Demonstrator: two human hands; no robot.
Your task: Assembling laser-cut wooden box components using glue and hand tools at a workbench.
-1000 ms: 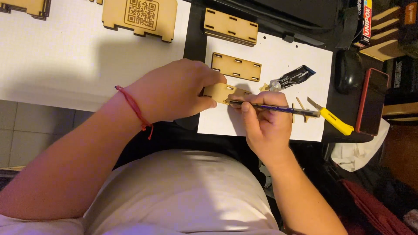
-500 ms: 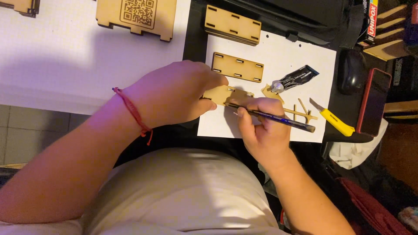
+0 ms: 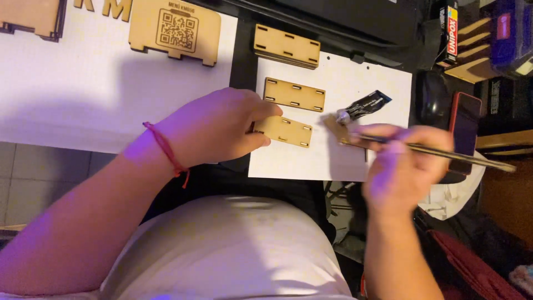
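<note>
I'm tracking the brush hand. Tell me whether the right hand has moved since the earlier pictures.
Yes. The right hand with the thin brush has shifted right, off the white paper sheet toward the red phone, away from the wooden panel.

The right hand (image 3: 405, 169) is smeared by motion blur, so how its fingers (image 3: 388, 133) grip the thin brush (image 3: 444, 153) cannot be made out. That hand covers part of a small wooden piece (image 3: 340, 130) at centre right. The left hand (image 3: 214, 128) hides the near end of the slotted wooden panel (image 3: 286, 130). At the upper left of the frame, a wooden box (image 3: 28, 16) is cut off by the edge. The dark clutter at the upper right is too dim to tell.
</note>
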